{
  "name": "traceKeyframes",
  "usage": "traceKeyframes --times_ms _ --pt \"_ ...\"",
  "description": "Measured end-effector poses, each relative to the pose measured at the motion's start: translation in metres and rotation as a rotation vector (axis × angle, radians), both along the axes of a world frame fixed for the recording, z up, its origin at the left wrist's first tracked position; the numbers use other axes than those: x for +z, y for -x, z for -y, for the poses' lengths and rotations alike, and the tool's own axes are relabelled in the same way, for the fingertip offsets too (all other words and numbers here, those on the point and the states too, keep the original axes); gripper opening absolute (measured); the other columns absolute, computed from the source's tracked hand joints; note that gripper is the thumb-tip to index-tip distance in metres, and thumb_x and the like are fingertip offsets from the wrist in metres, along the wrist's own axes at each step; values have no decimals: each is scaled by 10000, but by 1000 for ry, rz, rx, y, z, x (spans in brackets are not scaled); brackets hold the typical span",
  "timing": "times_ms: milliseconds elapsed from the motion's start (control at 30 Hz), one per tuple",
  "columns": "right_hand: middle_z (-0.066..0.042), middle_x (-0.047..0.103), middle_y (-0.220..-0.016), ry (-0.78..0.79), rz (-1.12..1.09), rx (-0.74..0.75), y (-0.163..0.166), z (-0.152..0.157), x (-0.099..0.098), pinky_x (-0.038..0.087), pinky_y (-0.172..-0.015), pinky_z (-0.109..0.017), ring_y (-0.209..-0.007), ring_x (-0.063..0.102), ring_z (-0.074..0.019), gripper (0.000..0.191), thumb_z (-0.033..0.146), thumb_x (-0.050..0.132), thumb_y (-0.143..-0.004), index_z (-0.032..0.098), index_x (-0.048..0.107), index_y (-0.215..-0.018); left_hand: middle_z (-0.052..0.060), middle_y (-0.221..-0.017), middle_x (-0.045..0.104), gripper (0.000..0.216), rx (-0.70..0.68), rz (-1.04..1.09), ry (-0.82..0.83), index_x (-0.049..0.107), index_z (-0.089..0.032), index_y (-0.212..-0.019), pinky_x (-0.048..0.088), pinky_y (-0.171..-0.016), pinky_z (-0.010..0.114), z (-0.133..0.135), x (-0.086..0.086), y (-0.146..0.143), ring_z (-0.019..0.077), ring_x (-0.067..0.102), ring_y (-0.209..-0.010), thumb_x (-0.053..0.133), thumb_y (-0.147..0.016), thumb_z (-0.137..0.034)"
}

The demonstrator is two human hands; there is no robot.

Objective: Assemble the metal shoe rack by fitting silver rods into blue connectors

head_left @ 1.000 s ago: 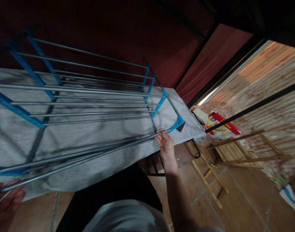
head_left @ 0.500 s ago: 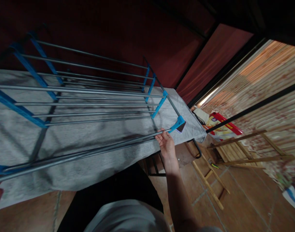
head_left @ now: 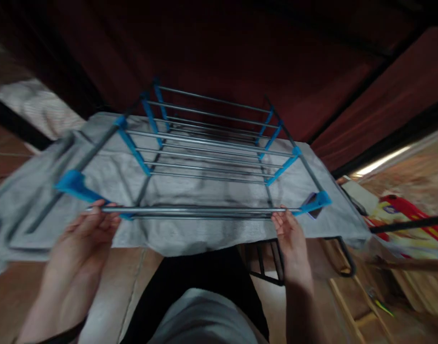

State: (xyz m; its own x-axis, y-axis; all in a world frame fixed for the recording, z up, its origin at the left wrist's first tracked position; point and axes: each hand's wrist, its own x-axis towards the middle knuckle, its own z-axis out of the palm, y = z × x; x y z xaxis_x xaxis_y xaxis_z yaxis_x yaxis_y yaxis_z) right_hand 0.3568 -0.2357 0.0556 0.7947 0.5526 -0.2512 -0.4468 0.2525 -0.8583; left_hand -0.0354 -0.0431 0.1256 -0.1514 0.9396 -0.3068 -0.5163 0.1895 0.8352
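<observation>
A shoe-rack-like frame of grey metal tubes and blue plastic brackets [head_left: 282, 168] lies on a grey cloth [head_left: 204, 234] over the table. Along its near side runs a metal tube [head_left: 193, 209]. My left hand [head_left: 93, 229] pinches this tube close to its left end, in front of the left blue bracket [head_left: 75, 185]. Near the other end, my right hand [head_left: 287, 227] has thumb and fingers closed on the same tube, beside the right blue bracket [head_left: 316, 202]. A second, thinner tube lies just below and partly behind it. Whether the tube's ends sit in the brackets, I cannot tell.
A small dark flat object [head_left: 314, 210] lies by the right bracket. Below the table's near edge stands a black metal frame [head_left: 265, 260]. To the right are a red and yellow box [head_left: 409, 215] and wooden frames [head_left: 362, 306]. A dark red panel [head_left: 219, 52] rises behind.
The view has swung left, bringing my left hand fully into sight on the tube's left end. The near tube, slanted before, now looks level. My right hand keeps its hold.
</observation>
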Motion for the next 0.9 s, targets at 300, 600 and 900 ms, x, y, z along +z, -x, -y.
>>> traceKeyframes --times_ms 300,600,900 --pt "-73 738 -982 193 195 289 58 -5 5 573 -770 -353 -864 698 -201 291 409 788 -729 236 733 -957 82 -905 721 102 14 71 -40 721 -110 -922 566 -633 186 1 -9 6 116 669 -715 625 -902 -137" --pt "-89 681 -1221 232 1586 209 102 -28 37 421 -1077 -494 -1206 587 -255 299 290 561 -949 249 641 -1235 84 -906 732 261 -14 -2 -138 739 -117 -938 566 -653 196 4 -6 10 127 677 -727 820 -767 -297" --pt "-101 668 -1195 262 2067 295 104 -68 36 440 -1027 -437 -1106 585 -241 422 207 529 -972 194 499 -1393 57 -844 715 430 -25 -79 -195 740 -127 -934 536 -618 182 -5 10 7 124 678 -717 883 -664 -429"
